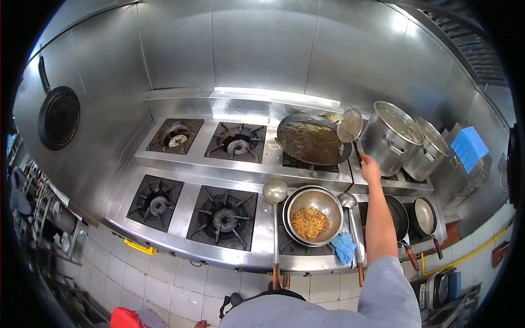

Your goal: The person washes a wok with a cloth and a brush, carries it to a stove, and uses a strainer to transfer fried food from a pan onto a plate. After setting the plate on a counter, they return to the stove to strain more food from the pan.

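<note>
My right hand (371,169) is wrapped round the wooden handle of a round wire skimmer (350,125). The skimmer's mesh head is raised at the right rim of a large black wok (309,143) holding dark oil with pale foam. Nearer to me, a perforated metal colander (336,216) contains golden-brown fried pieces (310,223) and rests on other bowls over a burner. Only a small bit of my left hand (202,324) shows at the bottom edge, low beside my body, its fingers mostly cut off.
Two tall steel pots (389,143) stand right of the wok. Long-handled ladles (275,191) flank the colander, with a blue cloth (344,247) beside it. Frying pans (424,216) sit at the right. Several bare burners (225,220) fill the left; a black pan (59,117) hangs on the wall.
</note>
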